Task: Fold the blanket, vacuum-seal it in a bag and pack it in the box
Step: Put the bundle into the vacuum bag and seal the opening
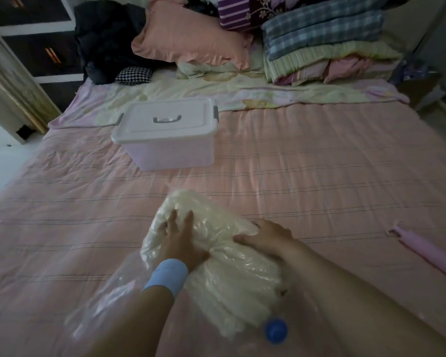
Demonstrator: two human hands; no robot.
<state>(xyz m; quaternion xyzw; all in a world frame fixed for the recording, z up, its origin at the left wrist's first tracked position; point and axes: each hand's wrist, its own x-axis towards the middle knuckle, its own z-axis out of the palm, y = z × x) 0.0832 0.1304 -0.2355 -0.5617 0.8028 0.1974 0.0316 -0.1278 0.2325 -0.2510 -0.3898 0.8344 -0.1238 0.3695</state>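
Both hands (180,240) (267,237) press the bagged blanket (224,287), right perhaps gripping.

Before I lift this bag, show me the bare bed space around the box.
Bare sheet lies right of the box, down to the pink tube, and between box and bagged blanket. Crowded: the far end, with pillow and stacked bedding.

Room dim, light flat and soft. Brightest patch is the floor (0,161) at the left edge, so daylight comes from that side. Faint sheen on the bed cover (294,155) mid-frame. Small glints on the plastic bag (216,256). My left hand (180,240) and right hand (265,238) are slightly smeared. Corners darken, and the cover's stripes bow toward the edges.
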